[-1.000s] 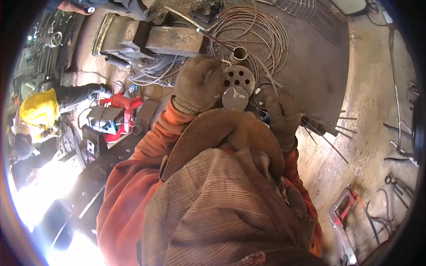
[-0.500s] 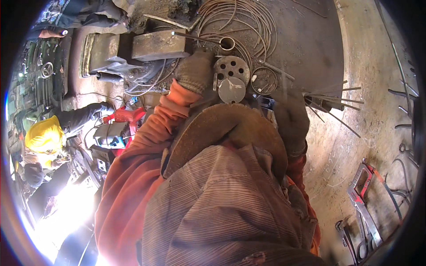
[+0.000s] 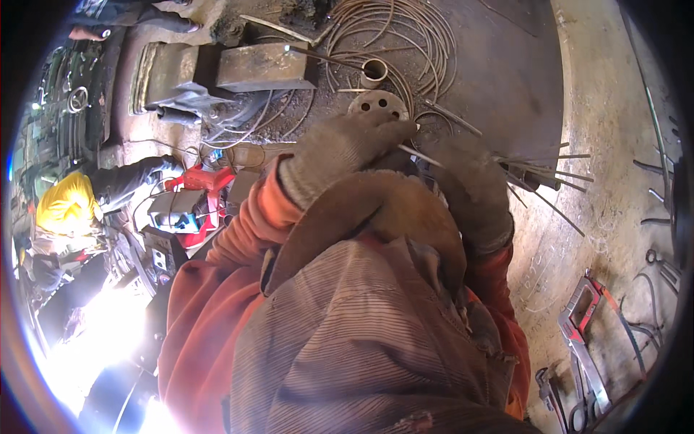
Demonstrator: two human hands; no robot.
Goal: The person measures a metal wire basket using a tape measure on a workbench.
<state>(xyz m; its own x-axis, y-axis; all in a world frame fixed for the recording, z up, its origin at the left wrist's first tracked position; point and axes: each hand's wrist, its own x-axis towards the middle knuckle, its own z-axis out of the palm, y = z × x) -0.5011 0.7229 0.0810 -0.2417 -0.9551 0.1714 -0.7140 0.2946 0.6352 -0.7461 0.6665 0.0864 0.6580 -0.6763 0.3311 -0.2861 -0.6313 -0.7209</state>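
My left hand, in a grey-brown knitted glove, reaches over the near part of a round metal plate with holes. A thin pale rod spans the gap between its closed fingers and my gloved right hand. The right fingers are curled at the rod's other end, their tips partly hidden. By the left fingertips is a small white piece; whether I hold it cannot be told. The plain disc is covered by my left hand and the brown leather brim-like piece below.
A short pipe stands beyond the plate, near coiled wire. Left of these lies a heavy metal block. Several thin rods stick out at the right. A red-handled hacksaw and a person in yellow headwear flank me.
My left hand has come right and nearer, from beside the pipe to over the discs. The pale rod now shows between both hands. My right hand has shifted slightly.
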